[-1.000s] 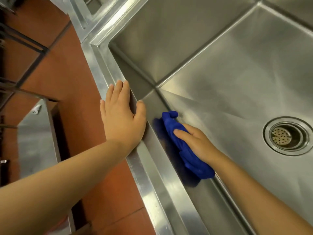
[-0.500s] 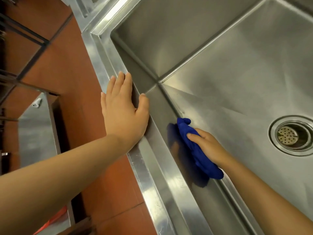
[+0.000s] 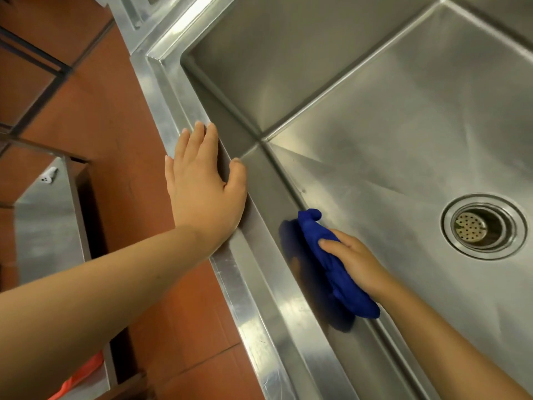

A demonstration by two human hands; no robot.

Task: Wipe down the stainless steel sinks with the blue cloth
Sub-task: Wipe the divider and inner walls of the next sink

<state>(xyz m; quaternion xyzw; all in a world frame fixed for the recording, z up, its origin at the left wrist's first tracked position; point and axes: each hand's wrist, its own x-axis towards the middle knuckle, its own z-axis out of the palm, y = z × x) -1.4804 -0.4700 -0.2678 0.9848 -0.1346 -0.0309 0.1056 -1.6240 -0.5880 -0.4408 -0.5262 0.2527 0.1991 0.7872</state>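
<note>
Blue cloth [image 3: 336, 272], gripped in my right hand [image 3: 357, 262], presses the sink wall [image 3: 274, 197]; my left hand [image 3: 202, 192] lies flat on the rim [image 3: 245, 290]. I'd overlap firm strokes.

1. Setting: reads as a commercial or institutional kitchen wash-up area rather than a home kitchen.
2. Sink [image 3: 375, 96]: deep, square-cornered, all brushed stainless steel, with flat walls and a bottom creased with diagonal folds.
3. Drain [image 3: 473, 226]: wide round fitting with a perforated basket strainer.
4. Rim [image 3: 259, 313]: broad folded steel edge with a raised lip, scuffed. The floor shows directly beyond its outer edge.
5. Second steel unit [image 3: 129, 13] sits just beside the sink's far corner.
6. Floor [image 3: 115, 125]: red-brown tiles with dark grout lines.
7. Left side: low steel worktop [image 3: 46, 232], with dark metal frame bars [image 3: 37, 56] beyond it.
</note>
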